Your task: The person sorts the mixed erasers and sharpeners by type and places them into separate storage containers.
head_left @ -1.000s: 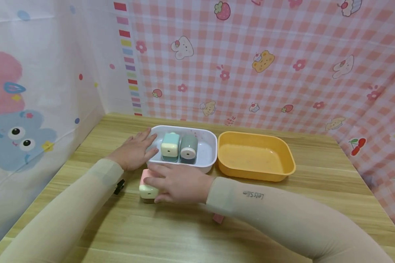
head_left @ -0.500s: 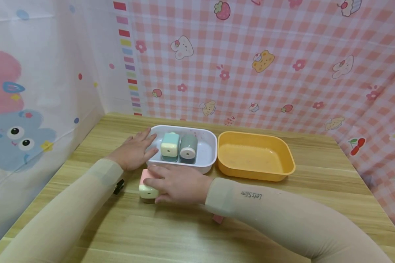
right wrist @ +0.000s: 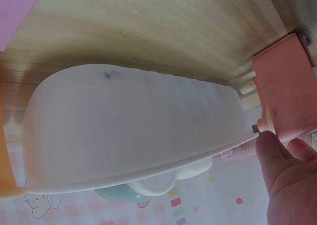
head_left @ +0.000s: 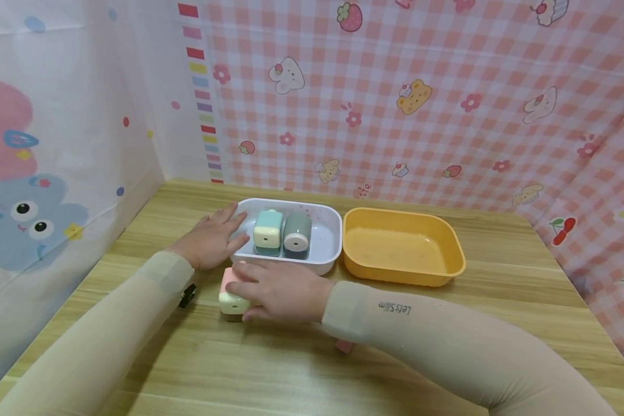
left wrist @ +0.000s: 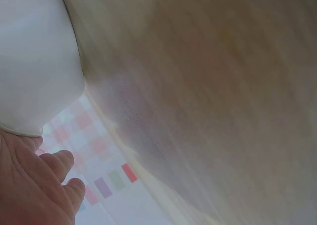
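Note:
My left hand (head_left: 208, 240), fingers spread, touches the left end of the white tray (head_left: 330, 261). A mint pencil sharpener (head_left: 268, 229) and a grey-green pencil sharpener (head_left: 297, 234) lie side by side in that tray. In front of it, on the table, is a pink and cream pencil sharpener (head_left: 234, 301). My right hand (head_left: 286, 292) rests over its top and right side, fingers mostly straight and apart, thumb near the front. The right wrist view shows the pink sharpener (right wrist: 290, 86) close to the tray's end, with right fingertips (right wrist: 270, 143) against it.
A yellow tray (head_left: 405, 274) stands against the white tray's right side. A small pink piece (head_left: 344, 345) sticks out below the right wrist, and a small black piece (head_left: 188, 296) shows beside the left wrist. Patterned cloth (head_left: 374, 150) hangs behind the wooden table (head_left: 270, 375).

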The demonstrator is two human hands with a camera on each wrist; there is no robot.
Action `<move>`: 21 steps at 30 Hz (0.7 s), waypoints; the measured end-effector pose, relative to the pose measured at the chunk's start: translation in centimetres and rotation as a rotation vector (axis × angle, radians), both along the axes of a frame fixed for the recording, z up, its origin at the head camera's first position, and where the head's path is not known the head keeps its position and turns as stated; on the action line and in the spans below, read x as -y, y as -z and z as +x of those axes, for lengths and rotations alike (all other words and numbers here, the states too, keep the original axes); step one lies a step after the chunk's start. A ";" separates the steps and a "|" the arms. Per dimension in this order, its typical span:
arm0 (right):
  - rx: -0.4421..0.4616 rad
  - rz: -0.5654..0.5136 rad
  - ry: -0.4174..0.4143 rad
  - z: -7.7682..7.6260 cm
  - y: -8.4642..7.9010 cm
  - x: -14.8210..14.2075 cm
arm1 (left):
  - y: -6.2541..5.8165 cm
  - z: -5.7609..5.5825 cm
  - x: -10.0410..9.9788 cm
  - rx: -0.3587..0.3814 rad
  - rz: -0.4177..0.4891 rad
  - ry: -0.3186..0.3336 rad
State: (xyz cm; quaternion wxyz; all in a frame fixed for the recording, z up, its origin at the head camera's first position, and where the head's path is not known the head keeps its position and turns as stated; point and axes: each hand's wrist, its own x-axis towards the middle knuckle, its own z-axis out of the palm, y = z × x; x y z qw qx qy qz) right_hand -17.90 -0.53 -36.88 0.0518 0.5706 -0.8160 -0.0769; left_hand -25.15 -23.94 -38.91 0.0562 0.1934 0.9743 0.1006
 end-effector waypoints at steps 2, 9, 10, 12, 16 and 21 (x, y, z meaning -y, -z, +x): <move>0.000 -0.002 -0.002 0.0 0.1 0.0 | 0.0 0.0 0.0 0.001 0.000 0.000; -0.008 -0.008 -0.007 -0.1 0.2 0.2 | 0.1 -0.1 0.0 0.005 -0.002 0.001; -0.006 -0.008 -0.006 -0.1 0.2 0.2 | 0.1 -0.1 0.0 0.005 -0.002 0.000; -0.002 -0.011 -0.007 -0.1 0.2 0.2 | 0.1 -0.1 0.1 0.006 -0.002 0.000; 0.001 -0.008 0.000 0.0 0.2 0.2 | 0.1 -0.1 0.1 0.007 -0.001 0.002; -0.003 -0.002 0.004 -0.1 0.3 0.3 | 0.2 -0.1 0.1 0.009 0.001 0.003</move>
